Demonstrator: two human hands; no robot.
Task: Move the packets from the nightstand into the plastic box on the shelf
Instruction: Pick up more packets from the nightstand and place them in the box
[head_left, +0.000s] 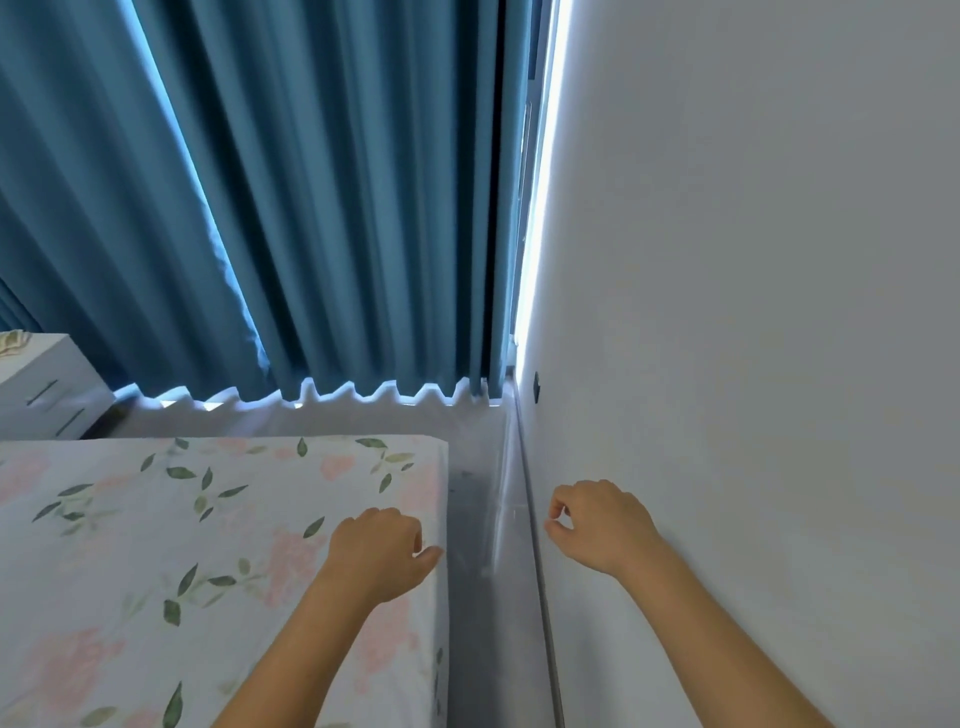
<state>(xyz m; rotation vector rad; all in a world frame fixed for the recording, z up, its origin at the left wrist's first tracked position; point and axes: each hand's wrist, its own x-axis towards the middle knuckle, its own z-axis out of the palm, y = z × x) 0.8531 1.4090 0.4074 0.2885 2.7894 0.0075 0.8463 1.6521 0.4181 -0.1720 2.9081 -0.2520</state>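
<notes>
Packets — only a pale, patterned edge shows, lying on top of the white nightstand at the far left, cut by the frame edge; can't tell how many. Nightstand has two drawers w/ dark bar handles and stands beyond the far corner of the bed, well apart from both my hands.

My left hand hangs over the near right part of the bed, fingers loosely curled downward, thumb sticking out toward the mattress edge — nothing in it. My right hand is out in front of the white wall, fingers loosely curled too, thumb & forefinger tips close together, holding nothing that I can see. Both forearms bare.

Bed carries a sheet w/ pink flowers and green leaves. Between the mattress edge and the wall runs a narrow strip of grey floor. Blue curtain hangs ahead, hem just above the floor, daylight leaking along its right edge and underneath. Small dark fitting on the wall near the corner — too small to make out.
</notes>
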